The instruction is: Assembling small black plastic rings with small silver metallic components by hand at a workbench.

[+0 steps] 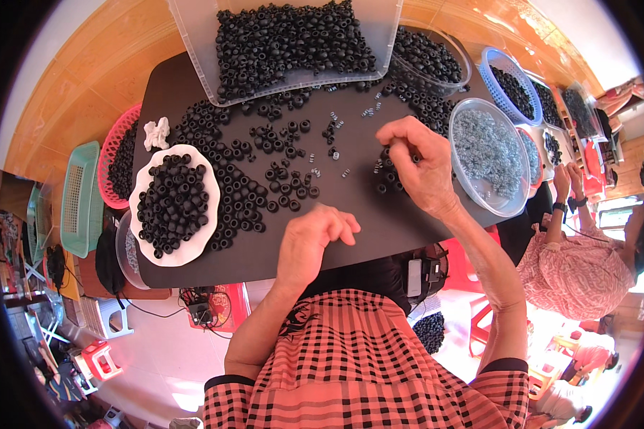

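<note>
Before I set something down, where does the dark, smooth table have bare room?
The dark, smooth table is bare between the left hand and right hand, by the near edge. A narrower strip follows that edge toward the white scalloped plate. Crowded: loose black rounded parts spread from that plate to the large clear plastic bin.

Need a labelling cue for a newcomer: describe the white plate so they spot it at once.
Find the dark table, then its left end, left of the left hand. There sits a plate heaped with black holed pieces. Its wavy white rim sets it apart from the pink basket nearby.
</note>
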Demonstrator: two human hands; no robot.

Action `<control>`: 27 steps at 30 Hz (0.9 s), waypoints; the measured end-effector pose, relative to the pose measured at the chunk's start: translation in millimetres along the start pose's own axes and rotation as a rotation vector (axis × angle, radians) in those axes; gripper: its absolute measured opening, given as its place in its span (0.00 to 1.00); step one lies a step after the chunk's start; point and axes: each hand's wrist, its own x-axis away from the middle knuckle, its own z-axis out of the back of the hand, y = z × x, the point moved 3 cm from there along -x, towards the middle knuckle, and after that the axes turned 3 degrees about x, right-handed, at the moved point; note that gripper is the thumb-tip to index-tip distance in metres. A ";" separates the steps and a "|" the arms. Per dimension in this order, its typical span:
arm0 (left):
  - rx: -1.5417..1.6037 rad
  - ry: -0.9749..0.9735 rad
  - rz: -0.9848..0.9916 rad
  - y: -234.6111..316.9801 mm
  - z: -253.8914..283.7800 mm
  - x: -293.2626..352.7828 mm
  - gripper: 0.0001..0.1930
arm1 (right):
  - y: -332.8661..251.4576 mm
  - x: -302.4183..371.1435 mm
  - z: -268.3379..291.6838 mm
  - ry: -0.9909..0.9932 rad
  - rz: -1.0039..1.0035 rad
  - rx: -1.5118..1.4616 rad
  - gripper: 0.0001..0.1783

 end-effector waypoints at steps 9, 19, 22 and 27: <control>-0.285 0.007 0.072 10.1 -11.9 1.1 0.08 | -9.2 -12.4 -45.5 -0.329 0.206 -0.041 0.08; -0.202 0.040 -0.019 7.5 -11.0 3.4 0.07 | -10.7 -5.3 -76.4 -0.423 0.472 0.383 0.11; -0.249 0.089 -0.026 13.2 -11.1 5.0 0.06 | -12.9 -4.2 -75.0 -0.393 0.463 0.360 0.12; -0.276 0.232 -0.135 18.8 -2.1 7.9 0.06 | -25.2 -2.9 -57.0 -0.309 0.353 0.146 0.15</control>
